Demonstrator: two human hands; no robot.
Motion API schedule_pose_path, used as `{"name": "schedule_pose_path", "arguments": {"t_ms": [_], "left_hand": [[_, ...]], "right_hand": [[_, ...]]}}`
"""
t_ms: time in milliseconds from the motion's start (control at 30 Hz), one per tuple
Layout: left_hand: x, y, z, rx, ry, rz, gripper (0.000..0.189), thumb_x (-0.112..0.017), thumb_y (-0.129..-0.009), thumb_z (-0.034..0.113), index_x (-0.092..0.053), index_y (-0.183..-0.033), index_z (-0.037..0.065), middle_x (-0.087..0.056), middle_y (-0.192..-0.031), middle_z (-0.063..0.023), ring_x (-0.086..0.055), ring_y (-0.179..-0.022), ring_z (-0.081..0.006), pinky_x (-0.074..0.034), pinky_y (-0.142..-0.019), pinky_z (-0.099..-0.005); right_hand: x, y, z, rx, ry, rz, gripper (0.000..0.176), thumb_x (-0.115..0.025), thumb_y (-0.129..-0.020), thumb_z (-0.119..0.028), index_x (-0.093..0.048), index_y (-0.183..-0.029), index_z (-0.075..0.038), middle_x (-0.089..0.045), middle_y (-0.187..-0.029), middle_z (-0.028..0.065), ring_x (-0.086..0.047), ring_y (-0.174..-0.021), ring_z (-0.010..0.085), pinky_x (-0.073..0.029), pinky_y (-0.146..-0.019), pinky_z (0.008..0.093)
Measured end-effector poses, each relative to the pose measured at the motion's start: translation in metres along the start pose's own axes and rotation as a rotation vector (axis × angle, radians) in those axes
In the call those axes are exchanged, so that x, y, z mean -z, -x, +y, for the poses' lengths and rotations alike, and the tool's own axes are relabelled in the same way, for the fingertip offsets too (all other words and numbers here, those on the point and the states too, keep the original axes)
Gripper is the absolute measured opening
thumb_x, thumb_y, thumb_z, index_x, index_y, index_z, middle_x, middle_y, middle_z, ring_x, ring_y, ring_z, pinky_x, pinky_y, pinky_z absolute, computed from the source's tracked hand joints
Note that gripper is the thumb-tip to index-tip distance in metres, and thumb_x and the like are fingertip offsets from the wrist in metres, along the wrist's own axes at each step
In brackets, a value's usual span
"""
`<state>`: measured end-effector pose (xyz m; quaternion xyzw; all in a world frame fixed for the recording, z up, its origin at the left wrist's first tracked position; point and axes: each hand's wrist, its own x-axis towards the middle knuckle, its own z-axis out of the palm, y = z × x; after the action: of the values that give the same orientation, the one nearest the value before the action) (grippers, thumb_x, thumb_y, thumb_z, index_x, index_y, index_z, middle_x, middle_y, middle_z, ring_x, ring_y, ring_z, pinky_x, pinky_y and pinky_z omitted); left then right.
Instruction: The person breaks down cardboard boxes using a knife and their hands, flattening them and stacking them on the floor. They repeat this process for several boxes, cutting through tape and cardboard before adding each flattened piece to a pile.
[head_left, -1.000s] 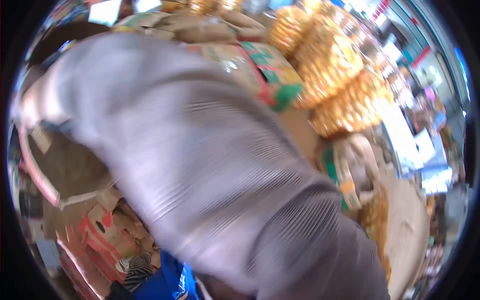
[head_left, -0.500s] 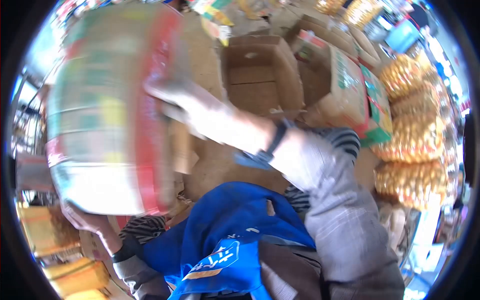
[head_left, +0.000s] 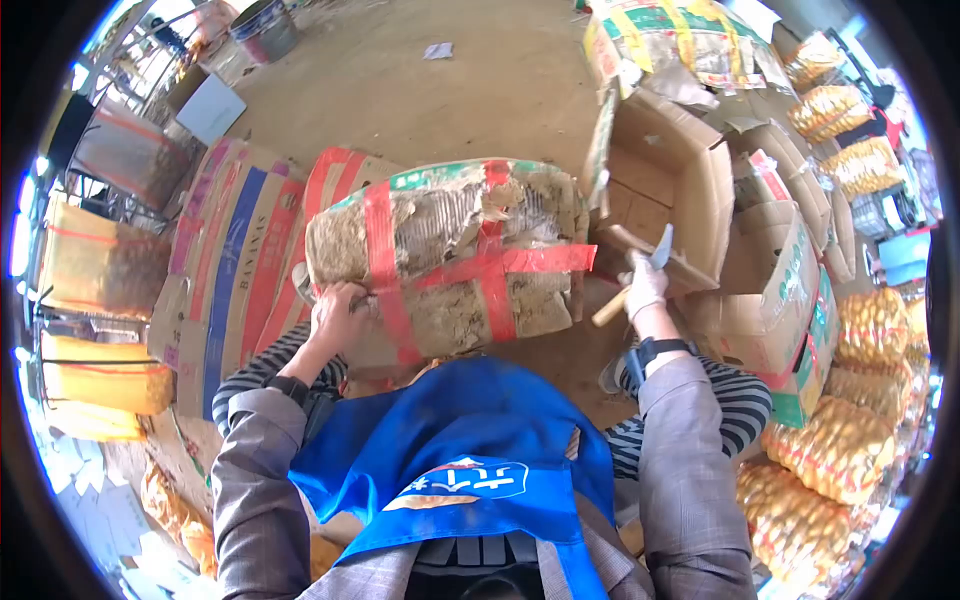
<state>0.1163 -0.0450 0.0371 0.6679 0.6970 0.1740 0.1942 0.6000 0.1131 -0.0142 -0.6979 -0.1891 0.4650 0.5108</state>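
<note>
On my feed, nearest: blue apron (head_left: 460,420), white characters I can't read surely. Left grip (head_left: 338,312) on the near-left edge of the red-taped carton (head_left: 440,235) before the apron; finger undersides hidden, can't tell if clamped. Right grip (head_left: 646,284) closed round a knife (head_left: 661,248), mid-handle covered. Leftward carton (head_left: 222,285) reads "BANANAS". Far yellow-taped carton (head_left: 650,50) cut off.

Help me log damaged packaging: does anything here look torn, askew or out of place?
Yes. The taped box at the left hand looks damaged: its surface is ragged, baring corrugated ridges beside red tape, one end jutting past the edge. A pale scrap lies on the floor.
</note>
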Motion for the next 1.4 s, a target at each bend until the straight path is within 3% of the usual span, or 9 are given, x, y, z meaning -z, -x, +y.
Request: {"name": "schedule_pose_path", "arguments": {"t_ms": [133, 300, 567, 633, 700, 900, 1200, 1300, 1400], "left_hand": [[-0.017, -0.008, -0.01, -0.029, -0.023, 0.222, 0.034, -0.067, -0.067, 0.007, -0.059, -0.1, 0.003, -0.056, -0.112, -0.0165, -0.05, -0.109, -0.0359, -0.039, -0.093, -0.0449], [-0.038, -0.021, 0.011, 0.121, -0.118, 0.599, 0.051, -0.068, -0.067, 0.008, -0.053, -0.115, 0.005, -0.047, -0.125, -0.0174, -0.044, -0.116, -0.0379, -0.036, -0.1, -0.0448], [-0.044, -0.024, -0.002, 0.274, 0.046, 0.709, 0.05, -0.066, -0.071, 0.005, -0.051, -0.119, 0.007, -0.049, -0.123, -0.0168, -0.044, -0.117, -0.0354, -0.036, -0.098, -0.047], [-0.028, -0.023, 0.014, 0.279, -0.104, 0.826, 0.051, -0.066, -0.071, 0.006, -0.051, -0.12, 0.01, -0.051, -0.122, -0.0162, -0.044, -0.117, -0.0344, -0.036, -0.098, -0.0462], [-0.034, -0.019, 0.004, 0.503, -0.124, 0.707, 0.051, -0.062, -0.081, 0.022, -0.047, -0.129, 0.014, -0.052, -0.126, -0.0141, -0.045, -0.12, -0.0328, -0.036, -0.098, -0.046], [-0.046, -0.014, -0.034, 0.588, 0.094, 0.548, 0.048, -0.05, -0.092, 0.034, -0.043, -0.136, 0.016, -0.054, -0.126, -0.0127, -0.05, -0.116, -0.0329, -0.042, -0.093, -0.046], [-0.058, -0.019, -0.039, 0.579, -0.163, 0.592, 0.048, -0.049, -0.092, 0.034, -0.042, -0.137, 0.02, -0.051, -0.131, -0.0048, -0.044, -0.123, -0.0257, -0.026, -0.104, -0.0534], [-0.06, -0.025, -0.047, 0.592, -0.163, 0.566, 0.049, -0.047, -0.092, 0.035, -0.039, -0.139, 0.021, -0.049, -0.134, -0.0043, -0.041, -0.127, -0.0249, -0.024, -0.105, -0.0563], [-0.059, -0.025, -0.042, 0.607, -0.202, 0.523, 0.051, -0.046, -0.093, 0.037, -0.037, -0.141, 0.022, -0.046, -0.137, -0.0034, -0.038, -0.13, -0.0248, -0.021, -0.107, -0.0572]], "right_hand": [[-0.022, 0.042, -0.013, 0.157, 0.265, -0.237, 0.019, -0.071, -0.08, -0.025, -0.063, -0.084, -0.008, -0.05, -0.057, -0.004, -0.042, -0.039, 0.0068, -0.032, -0.037, 0.0243], [-0.063, 0.033, 0.042, 0.499, 0.479, -0.461, 0.052, -0.077, -0.074, -0.016, -0.057, -0.121, -0.004, -0.065, -0.093, 0.0044, -0.057, -0.076, 0.0127, -0.048, -0.071, 0.0294], [0.015, 0.145, -0.026, -0.086, 0.765, -0.85, 0.058, -0.07, -0.08, -0.015, -0.049, -0.135, -0.015, -0.058, -0.069, -0.0025, -0.046, -0.05, 0.0061, -0.042, -0.047, 0.0269], [0.013, 0.12, -0.02, 0.334, 1.015, -0.806, 0.058, -0.067, -0.083, -0.021, -0.047, -0.136, -0.013, -0.065, -0.08, 0.0045, -0.055, -0.056, 0.0123, -0.047, -0.055, 0.0309], [-0.029, 0.159, -0.048, 0.732, 1.157, -0.655, 0.039, -0.059, -0.089, -0.032, -0.052, -0.117, -0.006, -0.065, -0.095, 0.0205, -0.065, -0.077, 0.0336, -0.049, -0.067, 0.0434], [-0.168, 0.214, 0.022, 1.204, 1.375, -1.013, 0.017, -0.047, -0.093, -0.024, -0.05, -0.101, -0.01, -0.06, -0.085, 0.0153, -0.064, -0.067, 0.0315, -0.05, -0.056, 0.0448], [-0.219, 0.195, 0.043, 0.984, 2.119, -1.306, 0.019, -0.056, -0.079, -0.008, -0.071, -0.09, -0.011, -0.069, -0.084, 0.0136, -0.068, -0.083, 0.0302, -0.053, -0.07, 0.0509], [-0.131, 0.103, 0.048, 0.772, 1.544, -0.569, 0.031, -0.043, -0.088, -0.02, -0.07, -0.094, -0.005, -0.068, -0.098, 0.0175, -0.066, -0.091, 0.0327, -0.051, -0.08, 0.0425], [-0.036, 0.062, 0.007, 1.264, 1.816, -0.599, 0.032, -0.041, -0.089, -0.022, -0.068, -0.092, -0.005, -0.067, -0.095, 0.0189, -0.065, -0.089, 0.0347, -0.051, -0.077, 0.0439]]}}
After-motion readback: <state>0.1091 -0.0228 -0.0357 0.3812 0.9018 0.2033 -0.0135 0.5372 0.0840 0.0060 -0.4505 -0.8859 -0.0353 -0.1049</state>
